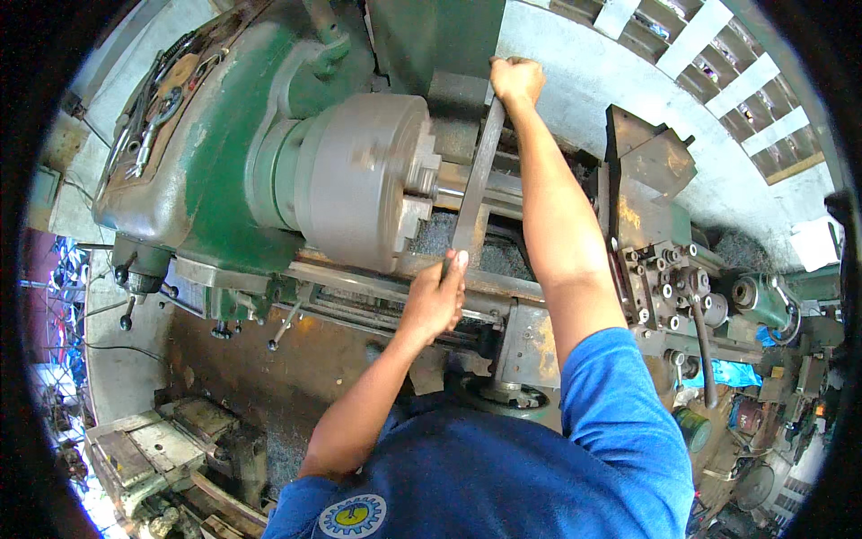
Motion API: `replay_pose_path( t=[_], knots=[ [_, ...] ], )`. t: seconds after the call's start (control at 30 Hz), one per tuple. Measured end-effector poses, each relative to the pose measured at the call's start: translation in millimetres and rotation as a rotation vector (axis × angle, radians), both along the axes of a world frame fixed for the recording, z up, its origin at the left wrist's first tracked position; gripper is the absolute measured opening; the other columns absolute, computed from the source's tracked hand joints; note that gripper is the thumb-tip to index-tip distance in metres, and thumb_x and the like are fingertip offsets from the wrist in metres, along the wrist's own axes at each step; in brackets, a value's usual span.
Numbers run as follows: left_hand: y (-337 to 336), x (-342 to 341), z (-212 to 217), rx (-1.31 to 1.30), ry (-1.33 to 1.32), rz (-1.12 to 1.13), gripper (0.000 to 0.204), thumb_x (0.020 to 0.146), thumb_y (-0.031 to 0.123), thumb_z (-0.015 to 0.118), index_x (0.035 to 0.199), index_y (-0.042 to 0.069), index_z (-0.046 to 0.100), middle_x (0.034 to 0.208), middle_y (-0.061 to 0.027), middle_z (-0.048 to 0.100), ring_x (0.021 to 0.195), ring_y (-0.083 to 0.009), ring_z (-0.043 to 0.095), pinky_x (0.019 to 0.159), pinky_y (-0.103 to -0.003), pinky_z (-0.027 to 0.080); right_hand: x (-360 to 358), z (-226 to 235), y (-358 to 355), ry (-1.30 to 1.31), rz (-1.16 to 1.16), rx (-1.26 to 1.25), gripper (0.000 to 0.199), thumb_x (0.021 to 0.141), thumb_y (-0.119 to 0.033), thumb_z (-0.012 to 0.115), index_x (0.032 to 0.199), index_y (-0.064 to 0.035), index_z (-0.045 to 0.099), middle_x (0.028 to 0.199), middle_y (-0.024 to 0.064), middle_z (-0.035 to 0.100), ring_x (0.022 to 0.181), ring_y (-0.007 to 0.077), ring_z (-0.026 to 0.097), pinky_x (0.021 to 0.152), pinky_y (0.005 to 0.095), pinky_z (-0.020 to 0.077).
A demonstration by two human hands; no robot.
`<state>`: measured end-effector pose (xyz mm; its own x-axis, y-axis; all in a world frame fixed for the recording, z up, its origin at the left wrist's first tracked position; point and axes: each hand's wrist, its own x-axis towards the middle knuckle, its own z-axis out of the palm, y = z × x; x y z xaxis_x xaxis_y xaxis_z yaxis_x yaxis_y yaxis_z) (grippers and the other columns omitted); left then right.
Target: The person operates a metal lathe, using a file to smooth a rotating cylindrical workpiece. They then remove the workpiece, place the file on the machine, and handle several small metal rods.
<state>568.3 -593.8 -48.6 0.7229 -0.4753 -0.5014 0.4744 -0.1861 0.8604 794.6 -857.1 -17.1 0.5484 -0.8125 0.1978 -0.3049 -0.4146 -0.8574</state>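
A long flat file [479, 175] lies slantwise across a metal workpiece [452, 191] that sticks out of the lathe chuck [359, 175]. The chuck's jaws and rim are smeared, so it looks to be spinning. At the near end, my left hand [435, 295] is closed round the file's handle end, thumb along the top. My right hand [518, 81] grips the far end with the arm stretched over the lathe bed. Where the file meets the workpiece is partly hidden by the file itself.
Right of my right arm stands the tool post [660, 283] with a long lever [705, 359]. The tailstock [763, 301] is farther right. Wrenches [157, 121] lie on the green headstock [215, 153]. Metal chips [435, 232] gather under the workpiece. Control levers [285, 328] jut out in front.
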Motion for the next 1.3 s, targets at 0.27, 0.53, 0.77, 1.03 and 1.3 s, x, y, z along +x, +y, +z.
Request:
replay_pose_path(
  t=[0.27,0.53,0.77,1.03,1.3],
  knots=[
    [80,-73,-32,0.344,-0.219,-0.126,0.045,0.105,0.042,0.05,0.088,0.002,0.061,0.057,-0.0102,0.055,0.054,-0.0262,0.06,0.057,-0.042,0.047,-77,-43,52,-0.149,0.097,0.157,0.038,0.076,-0.025,0.071,0.056,0.0009,0.053,0.055,0.0183,0.056,0.054,0.024,0.055,0.063,0.0425,0.0493],
    [9,-14,-30,0.374,-0.742,-0.033,0.049,0.105,0.042,0.048,0.092,-0.003,0.06,0.066,-0.0207,0.059,0.059,-0.0408,0.057,0.061,-0.047,0.046,-20,-40,0,-0.122,-0.046,0.07,0.033,0.074,-0.027,0.073,0.065,0.0036,0.065,0.07,0.0233,0.068,0.068,0.0351,0.069,0.073,0.0458,0.0523],
    [50,-53,9,0.422,-0.467,-0.134,0.036,0.103,0.034,0.054,0.109,0.0,0.063,0.092,-0.0283,0.067,0.096,-0.0492,0.063,0.079,-0.051,0.051,-61,-39,17,-0.347,0.09,0.22,0.039,0.079,-0.023,0.07,0.056,0.0032,0.053,0.051,0.0091,0.047,0.054,0.0144,0.043,0.055,0.0401,0.0413],
    [32,-50,-22,0.452,-0.485,-0.095,0.04,0.103,0.038,0.052,0.113,0.001,0.063,0.079,-0.0241,0.067,0.078,-0.0428,0.068,0.071,-0.049,0.05,-22,-56,25,-0.235,0.125,0.216,0.034,0.075,-0.023,0.072,0.059,0.0037,0.058,0.057,0.0156,0.059,0.056,0.0214,0.054,0.062,0.042,0.0473],
    [33,-50,0,0.426,-0.546,-0.157,0.039,0.103,0.035,0.053,0.118,0.0,0.06,0.092,-0.0318,0.065,0.095,-0.0517,0.061,0.079,-0.055,0.049,-48,-29,10,-0.26,0.053,0.203,0.036,0.077,-0.025,0.073,0.058,0.0017,0.058,0.055,0.0138,0.057,0.056,0.0201,0.052,0.064,0.0423,0.048]
  ],
)
